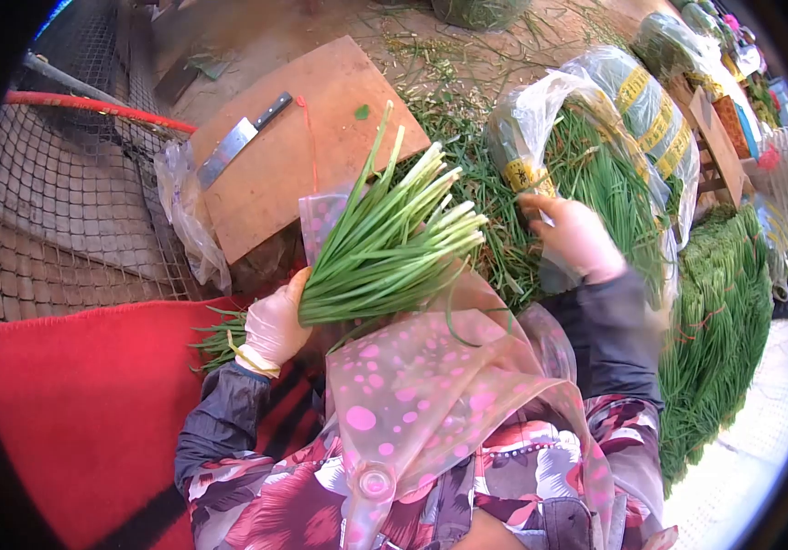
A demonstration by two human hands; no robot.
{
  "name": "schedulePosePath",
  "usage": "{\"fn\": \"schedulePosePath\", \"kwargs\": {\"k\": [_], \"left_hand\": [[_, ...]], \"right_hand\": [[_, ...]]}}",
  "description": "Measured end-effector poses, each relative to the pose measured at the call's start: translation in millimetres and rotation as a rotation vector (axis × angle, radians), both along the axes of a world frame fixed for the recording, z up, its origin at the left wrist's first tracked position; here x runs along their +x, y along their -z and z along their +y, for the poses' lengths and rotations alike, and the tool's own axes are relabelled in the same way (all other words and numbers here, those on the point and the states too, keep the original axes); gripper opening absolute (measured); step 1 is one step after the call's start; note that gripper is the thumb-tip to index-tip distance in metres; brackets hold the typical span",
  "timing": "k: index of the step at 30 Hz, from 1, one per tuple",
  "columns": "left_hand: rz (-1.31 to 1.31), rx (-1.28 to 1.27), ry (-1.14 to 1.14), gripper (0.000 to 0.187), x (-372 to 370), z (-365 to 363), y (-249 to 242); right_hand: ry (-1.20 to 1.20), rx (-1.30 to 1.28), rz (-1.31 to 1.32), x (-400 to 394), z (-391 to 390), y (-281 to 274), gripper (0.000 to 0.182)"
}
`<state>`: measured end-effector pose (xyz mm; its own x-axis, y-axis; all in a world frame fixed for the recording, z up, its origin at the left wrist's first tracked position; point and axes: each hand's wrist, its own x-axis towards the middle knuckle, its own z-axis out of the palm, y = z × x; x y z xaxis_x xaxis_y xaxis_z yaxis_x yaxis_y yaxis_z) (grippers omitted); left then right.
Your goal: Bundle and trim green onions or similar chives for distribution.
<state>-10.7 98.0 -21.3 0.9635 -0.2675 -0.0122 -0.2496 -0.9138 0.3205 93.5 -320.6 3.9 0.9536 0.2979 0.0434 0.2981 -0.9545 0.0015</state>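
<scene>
My left hand (277, 323), in a pale glove, is wrapped round a bunch of long green stalks (371, 266). The cut white ends of the bunch point up and to the right, above the spotted plastic apron. My right hand (573, 236), also gloved and somewhat blurred, is apart from the bunch, beside an open plastic bag (518, 124) of green stalks. Its fingers are bent toward the loose greens, and whether they hold anything is too small to tell.
A knife (243, 137) lies on a wooden board (293, 179) ahead on the left. Trimmings (467, 165) cover the ground beyond. Stacked green bundles (715, 339) stand on the right. Red cloth (82, 412) and netting (64, 220) are on the left.
</scene>
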Motion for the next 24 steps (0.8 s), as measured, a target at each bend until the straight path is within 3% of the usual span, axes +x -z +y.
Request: {"fn": "schedulePosePath", "kwargs": {"k": [2, 4, 6, 9, 12, 16, 22, 24], "left_hand": [[0.041, 0.034, -0.014, 0.058, -2, -5, -6], [-0.027, 0.075, 0.06, 0.059, 1, -7, -8], [-0.05, 0.102, 0.093, 0.061, 3, -10, -14], [-0.055, 0.173, 0.123, 0.065, 6, -13, -20], [-0.061, 0.205, 0.145, 0.069, 7, -13, -27], [-0.077, 0.146, 0.131, 0.073, 15, -14, -27], [-0.049, 0.119, 0.131, 0.077, 18, -10, -16], [-0.121, 0.11, 0.146, 0.067, 17, -8, -14]], "right_hand": [[0.212, 1.343, 0.38, 8, 35, -14, 0.041], [0.22, 1.139, 0.573, 21, 69, -51, 0.045], [0.187, 0.957, 0.852, 42, 99, -54, 0.039], [0.102, 0.998, 1.035, 57, 128, -23, 0.026], [0.166, 1.122, 1.007, 54, 132, -12, 0.026], [0.264, 1.438, 0.786, 45, 85, -4, 0.029], [0.398, 1.778, 0.193, 34, -36, -16, 0.031], [0.476, 1.904, -0.085, 25, -102, -10, 0.03]]}}
